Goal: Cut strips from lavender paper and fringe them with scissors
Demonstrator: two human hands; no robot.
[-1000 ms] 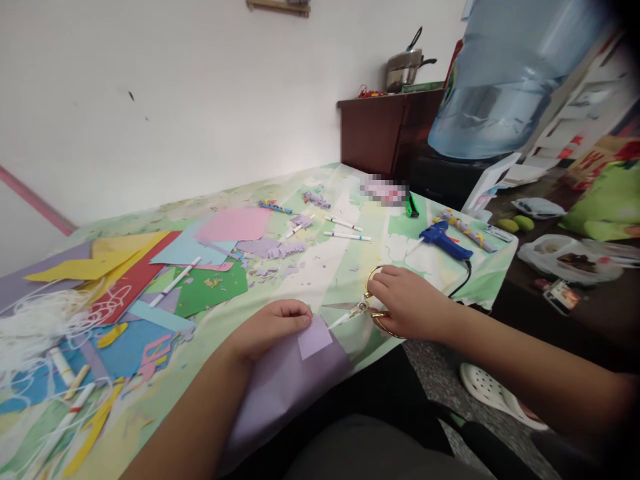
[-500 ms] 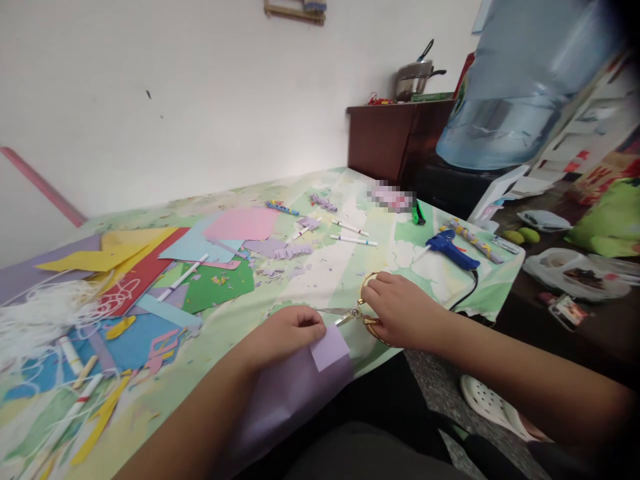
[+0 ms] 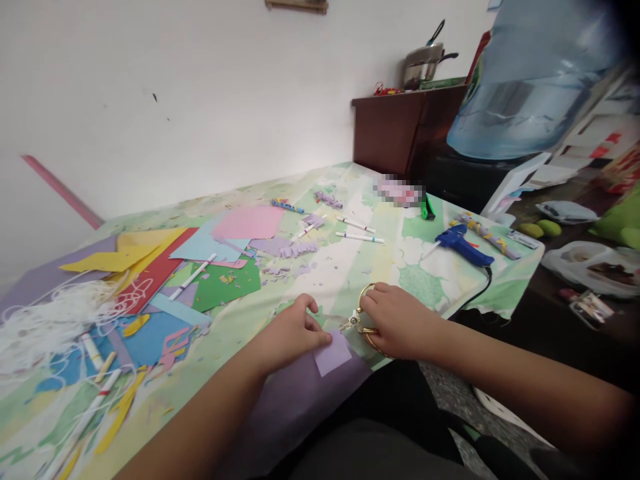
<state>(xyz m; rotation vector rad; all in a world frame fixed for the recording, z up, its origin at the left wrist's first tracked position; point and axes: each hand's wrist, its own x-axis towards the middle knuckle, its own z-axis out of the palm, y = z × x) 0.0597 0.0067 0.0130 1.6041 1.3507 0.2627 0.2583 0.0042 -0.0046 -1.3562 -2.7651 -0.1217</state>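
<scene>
No text, brand or number can be read; the green marking [image 3: 472,88] on the water bottle [image 3: 530,93] is too indistinct.

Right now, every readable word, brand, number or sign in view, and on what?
No text is legible.
Bottle: label too oblique and blurred.
Red-and-tan item, right edge: markings too blurred.
Pink item: pixelated.
Pens, glue gun, scissors: any print too small.

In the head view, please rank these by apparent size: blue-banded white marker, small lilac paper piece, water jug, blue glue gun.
By visible area:
1. Water jug
2. Blue glue gun, small lilac paper piece: too alike to rank
3. Blue-banded white marker
</scene>
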